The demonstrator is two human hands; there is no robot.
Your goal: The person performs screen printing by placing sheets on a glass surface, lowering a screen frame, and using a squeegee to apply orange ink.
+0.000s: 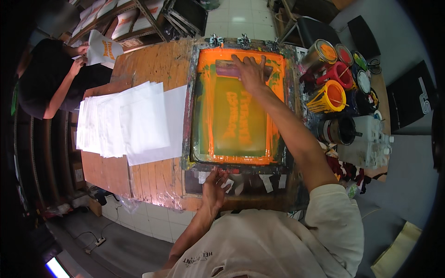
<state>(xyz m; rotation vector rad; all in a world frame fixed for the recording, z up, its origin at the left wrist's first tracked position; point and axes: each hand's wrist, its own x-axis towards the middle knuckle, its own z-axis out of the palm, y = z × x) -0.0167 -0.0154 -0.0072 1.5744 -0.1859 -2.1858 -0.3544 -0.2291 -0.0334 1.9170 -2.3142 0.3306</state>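
A printing screen (190, 116) in a dark, ink-stained frame lies before me on the wooden table. Orange ink borders its yellow-green mesh, and orange lettering shows in the middle. At the far end of the mesh, my right hand (251, 74) grips a wooden squeegee (227, 68), fingers over its top and forearm reaching across the screen's right side. My left hand (214, 185) is at the near edge of the frame, its fingers partly curled against it. Metal hinge clamps (244, 41) hold the far edge of the frame.
White paper sheets (143, 120) lie stacked left of the screen. Open ink cans (324, 52) and tubs, including a yellow one (333, 95), crowd the right side. Clear plastic containers (371, 143) and stained rags (345, 169) lie nearer. Another person (44, 78) at far left holds a printed sheet (103, 47).
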